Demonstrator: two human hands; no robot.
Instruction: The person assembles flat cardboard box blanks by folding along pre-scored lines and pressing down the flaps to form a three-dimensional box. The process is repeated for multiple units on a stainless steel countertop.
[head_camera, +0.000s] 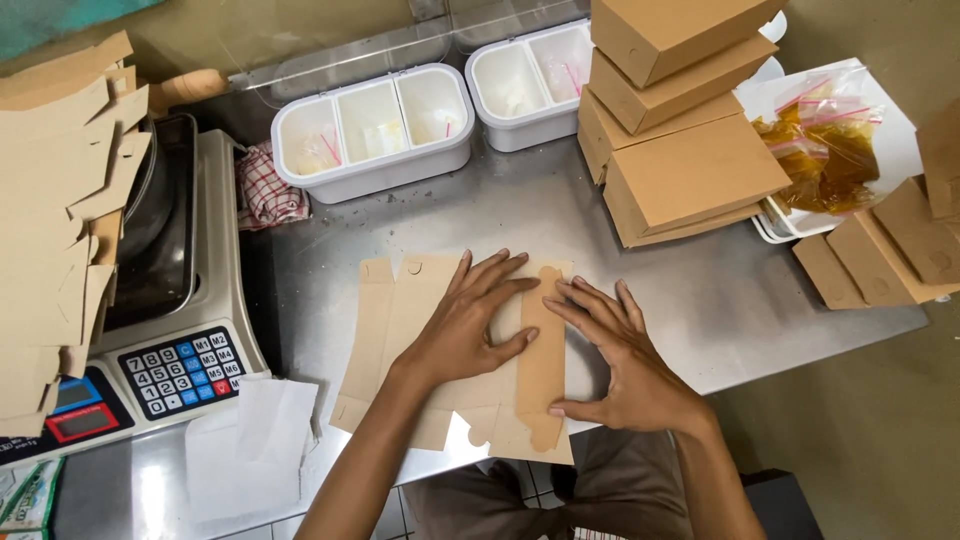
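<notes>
A flat brown cardboard box blank (385, 330) lies on the steel table (690, 290) in front of me. My left hand (465, 325) rests palm down on its middle with fingers spread. Just to the right, my right hand (620, 360) presses its fingertips on a long folded flap (543, 375) of the same blank, thumb at the flap's lower edge. Neither hand lifts the cardboard off the table.
A stack of folded brown boxes (675, 120) stands at the back right, beside bags of amber sauce (830, 150) in a white tray. Two white divided containers (375, 125) sit behind. A scale with a keypad (180, 370) and flat blanks (55, 220) are at left.
</notes>
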